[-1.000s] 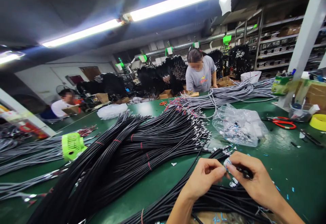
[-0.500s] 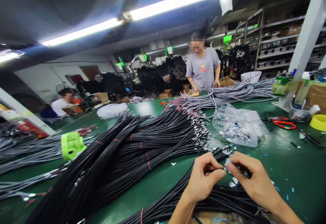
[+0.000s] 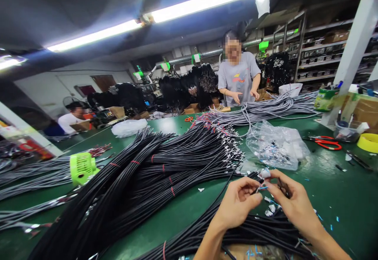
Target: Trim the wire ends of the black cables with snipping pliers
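My left hand (image 3: 236, 205) pinches the end of a thin black cable (image 3: 255, 190) between thumb and forefinger. My right hand (image 3: 291, 205) grips the same cable end just to the right, fingers closed around a small white and blue piece (image 3: 265, 173) at its tip. Both hands hover over a bundle of black cables (image 3: 236, 234) that runs along the near edge of the green table (image 3: 339, 197). A big pile of black cables with metal terminals (image 3: 165, 165) lies to the left.
A clear plastic bag of small parts (image 3: 277, 145) lies just beyond my hands. Red-handled cutters (image 3: 327, 142), a yellow tape roll (image 3: 367, 142) and a green can (image 3: 325, 97) sit at the right. A green fan (image 3: 82, 167) stands left. A person in a grey shirt (image 3: 239, 79) stands across the table by grey cables (image 3: 274, 108).
Both my hands have lifted slightly with the cable end, and the white and blue piece now shows above my fingers. The person across the table has straightened up and drawn both hands back.
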A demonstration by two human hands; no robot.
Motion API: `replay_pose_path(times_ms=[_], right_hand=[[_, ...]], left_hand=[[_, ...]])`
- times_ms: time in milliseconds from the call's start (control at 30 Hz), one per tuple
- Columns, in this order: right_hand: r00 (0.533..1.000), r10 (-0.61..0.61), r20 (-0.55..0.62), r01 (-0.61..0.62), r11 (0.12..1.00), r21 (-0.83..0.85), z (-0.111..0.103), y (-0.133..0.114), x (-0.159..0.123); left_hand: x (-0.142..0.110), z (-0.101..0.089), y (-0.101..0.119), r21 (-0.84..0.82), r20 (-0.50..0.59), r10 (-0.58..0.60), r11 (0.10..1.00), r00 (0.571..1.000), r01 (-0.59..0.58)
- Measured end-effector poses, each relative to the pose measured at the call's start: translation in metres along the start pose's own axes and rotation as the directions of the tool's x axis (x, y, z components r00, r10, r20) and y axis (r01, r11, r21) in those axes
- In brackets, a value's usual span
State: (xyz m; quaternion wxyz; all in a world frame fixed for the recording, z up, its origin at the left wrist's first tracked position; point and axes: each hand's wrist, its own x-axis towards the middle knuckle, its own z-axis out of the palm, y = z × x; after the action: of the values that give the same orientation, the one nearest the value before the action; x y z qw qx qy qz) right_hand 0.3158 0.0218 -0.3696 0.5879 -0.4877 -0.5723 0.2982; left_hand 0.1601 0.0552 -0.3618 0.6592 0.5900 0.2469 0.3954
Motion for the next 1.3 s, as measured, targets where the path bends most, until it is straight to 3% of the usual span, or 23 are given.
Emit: replay_pose_path(times_ms=[200, 333, 533, 767, 867, 1100, 1300], right_hand=[[0.999, 0.017, 0.044, -0.02, 0.998, 0.064, -0.003, 0.001, -0.002], [0.998, 0.021, 0.065, -0.021, 1.0, -0.008, -0.004, 0.002, 0.0], [0.987, -0.102, 0.122, 0.125, 0.972, -0.198, -0.006, -0.001, -0.002], [0.935, -0.343, 0.091, 0.355, 0.899, -0.256, 0.0, 0.003, -0.005], [0.951, -0.286, 0.12, 0.307, 0.921, -0.24, 0.001, 0.002, -0.005], [0.991, -0.027, 0.129, 0.039, 0.995, -0.094, 0.001, 0.005, -0.002], [0.99, 0.013, 0.143, 0.0, 0.996, -0.092, 0.003, 0.006, -0.002]], left_hand=[[-0.001, -0.003, 0.002, 0.072, -0.012, 0.015, 0.997, 1.0, -0.014], [0.0, -0.003, 0.002, 0.143, -0.011, 0.04, 0.989, 0.999, -0.038], [0.002, -0.007, -0.007, 0.113, -0.059, -0.033, 0.993, 0.998, 0.04], [0.004, -0.007, -0.006, 0.066, -0.067, -0.088, 0.994, 0.994, 0.092], [0.004, -0.006, -0.004, 0.062, -0.051, -0.095, 0.993, 0.994, 0.098], [0.002, -0.007, -0.004, 0.088, -0.036, -0.104, 0.99, 0.994, 0.106], [-0.001, -0.007, -0.003, 0.084, -0.066, -0.06, 0.994, 0.996, 0.066]])
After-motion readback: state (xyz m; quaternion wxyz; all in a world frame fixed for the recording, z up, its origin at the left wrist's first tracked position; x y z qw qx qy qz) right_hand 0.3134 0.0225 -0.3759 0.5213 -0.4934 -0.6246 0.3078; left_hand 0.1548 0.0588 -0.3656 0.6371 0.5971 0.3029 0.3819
